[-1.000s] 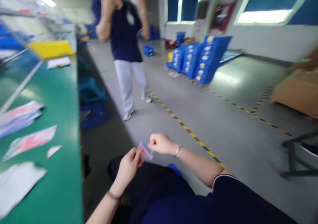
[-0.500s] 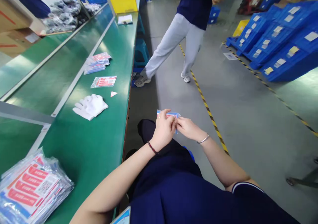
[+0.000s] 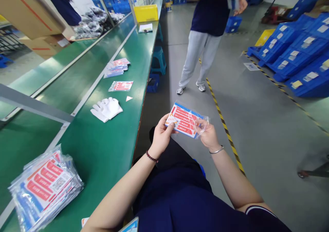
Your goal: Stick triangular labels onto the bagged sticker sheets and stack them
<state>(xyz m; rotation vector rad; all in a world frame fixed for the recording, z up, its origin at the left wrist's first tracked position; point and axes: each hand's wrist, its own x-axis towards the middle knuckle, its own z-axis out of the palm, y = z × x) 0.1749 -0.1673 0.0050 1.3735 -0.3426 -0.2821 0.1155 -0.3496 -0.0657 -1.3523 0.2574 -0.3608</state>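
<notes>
Over my lap I hold a clear plastic bag with a red, white and blue printed card [image 3: 184, 121] inside. My left hand [image 3: 161, 138] pinches its left edge between thumb and fingers. At the bag's right end my right hand [image 3: 207, 135] grips the loose plastic. A thick stack of the same printed bags [image 3: 45, 184] lies on the green table [image 3: 102, 149] at my lower left. Farther along the table lie white gloves [image 3: 107, 109], a single printed bag [image 3: 121, 85] and a small pile of printed bags [image 3: 117, 67].
A person in a dark top and light trousers [image 3: 203, 39] stands in the aisle ahead, holding something. Blue crates [image 3: 295, 50] are stacked at right beyond yellow-black floor tape [image 3: 226, 129]. Blue stools [image 3: 158, 58] stand beside the table, with a yellow bin [image 3: 146, 12] and cardboard boxes [image 3: 31, 19] farther off.
The view swung from the aisle down to the table and my lap. The bag, first bunched small between my fingers, is now held flat and face up, raised slightly. The standing person stepped closer.
</notes>
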